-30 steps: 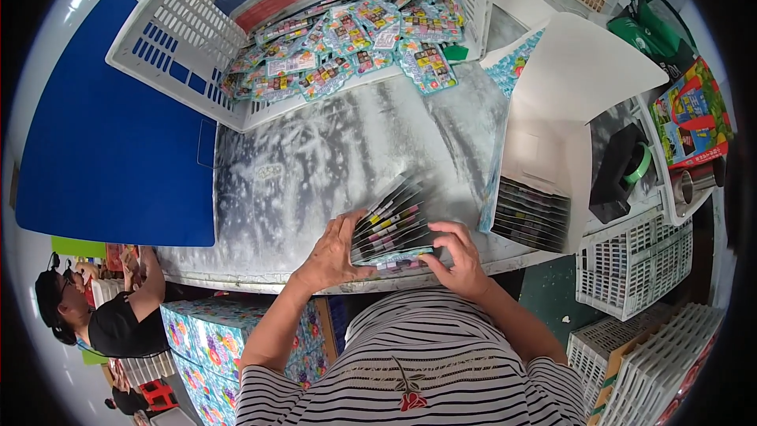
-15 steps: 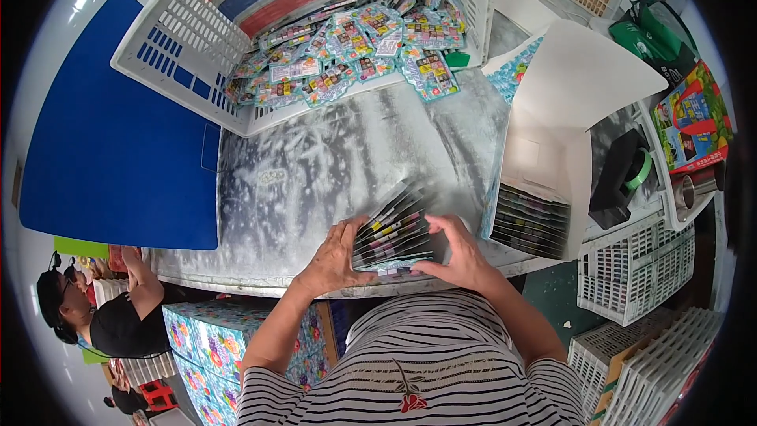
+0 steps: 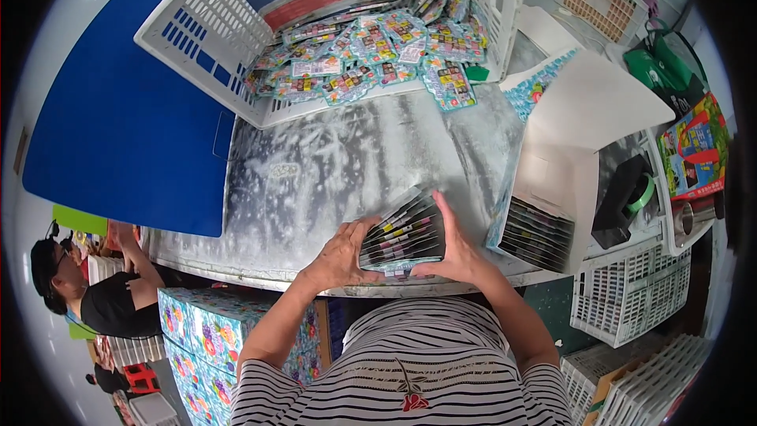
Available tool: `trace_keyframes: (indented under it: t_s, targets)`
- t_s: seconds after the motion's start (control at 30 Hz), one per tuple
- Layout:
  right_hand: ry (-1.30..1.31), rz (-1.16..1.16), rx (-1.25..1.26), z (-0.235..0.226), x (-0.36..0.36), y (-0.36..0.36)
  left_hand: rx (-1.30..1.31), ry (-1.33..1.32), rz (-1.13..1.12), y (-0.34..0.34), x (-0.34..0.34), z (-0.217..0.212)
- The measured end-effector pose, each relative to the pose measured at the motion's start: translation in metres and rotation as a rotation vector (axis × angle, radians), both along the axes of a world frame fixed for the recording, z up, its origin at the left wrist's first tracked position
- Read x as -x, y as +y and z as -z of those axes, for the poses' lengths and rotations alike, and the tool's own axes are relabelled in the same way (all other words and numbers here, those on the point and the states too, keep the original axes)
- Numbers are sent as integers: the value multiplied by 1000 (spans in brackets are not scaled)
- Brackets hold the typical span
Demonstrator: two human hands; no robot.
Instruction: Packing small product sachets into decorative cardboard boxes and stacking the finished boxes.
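A fanned stack of flat, colourful printed packets point(image 3: 402, 233) stands on the table's front edge, between my two hands. My left hand point(image 3: 339, 256) grips its left side, thumb at the near end. Along the right side lies my right hand point(image 3: 459, 246), its fingers straight up the edge and its thumb at the near corner. To the right is an open white-lined carton point(image 3: 556, 162) holding a row of similar packets point(image 3: 536, 237). Farther off, a white plastic crate point(image 3: 209, 43) on its side spills a heap of loose packets point(image 3: 374, 51).
A blue board point(image 3: 126, 126) lies at the left. Right of the carton are a black tape dispenser point(image 3: 623, 201) with green tape and a white crate point(image 3: 631, 292). Printed cartons point(image 3: 205, 339) stand below the table. Another person point(image 3: 118, 300) works at far left.
My right hand has straightened and pressed flat against the stack's right side. The packets, blurred before, are now still and more even. The whole view has shifted slightly.
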State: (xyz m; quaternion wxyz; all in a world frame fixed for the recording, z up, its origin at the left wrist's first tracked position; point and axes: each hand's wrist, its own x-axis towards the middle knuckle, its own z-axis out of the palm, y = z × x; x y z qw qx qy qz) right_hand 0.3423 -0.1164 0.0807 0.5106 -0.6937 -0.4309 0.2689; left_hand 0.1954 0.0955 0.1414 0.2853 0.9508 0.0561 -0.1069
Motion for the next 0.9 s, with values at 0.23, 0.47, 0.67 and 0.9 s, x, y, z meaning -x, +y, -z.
trace_keyframes:
  t_s: [0.23, 0.47, 0.67, 0.9]
  targets:
    - [-36, -27, 41, -4, -10, 18, 267, -157, -234, 8, 15, 22]
    - [-182, -159, 297, -35, -8, 19, 111, -76, -132, 10, 30, 15]
    - [-353, -178, 292, -44, -5, 10, 44, -91, -25, 11, 39, 12]
    - [-140, -262, 551, -67, -10, 30, 34, -28, -57, 18, 38, 19]
